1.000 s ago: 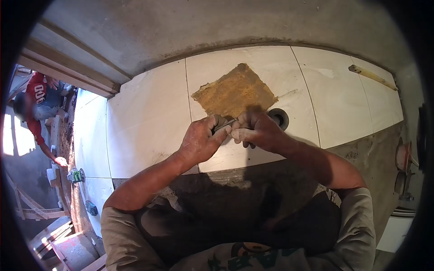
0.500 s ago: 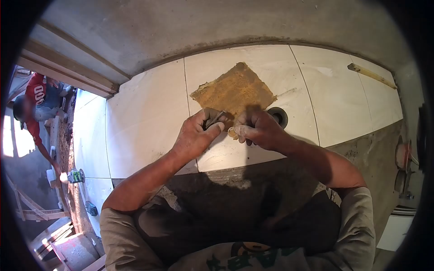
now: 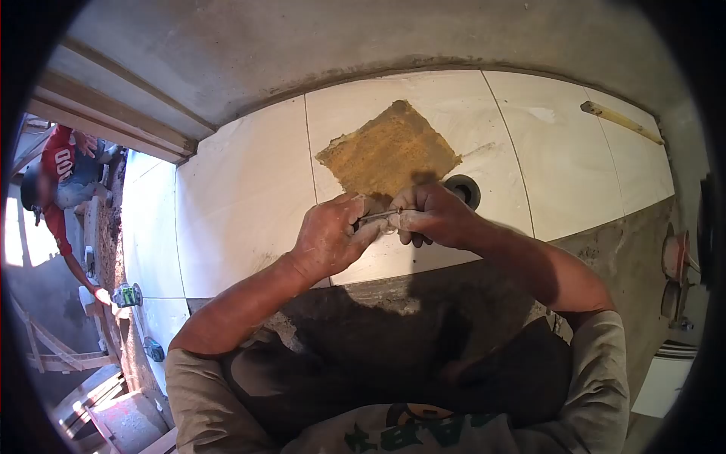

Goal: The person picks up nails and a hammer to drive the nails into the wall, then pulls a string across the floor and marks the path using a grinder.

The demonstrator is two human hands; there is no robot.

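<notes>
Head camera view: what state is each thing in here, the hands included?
Left hand: fingers closed around a thin rod
Thin rod: held, slanting slightly, tip at the right hand
Right hand: fingers pinched; anything between them too small to tell
Brown sheet: lying flat, mottled, ragged-edged
Dark round thing: partly hidden by the right hand
White tiles: laid, smudged
Wooden strip: lying on the tiles

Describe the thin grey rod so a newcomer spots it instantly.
On the pale rectangular floor tiles, find the flat, rough, yellow-brown diamond-shaped piece. Just below it in view, the bare left hand grips the thin grey rod, its tip toward the bare right hand. Its slimness sets it apart from the dark, round object beside the right hand.
</notes>
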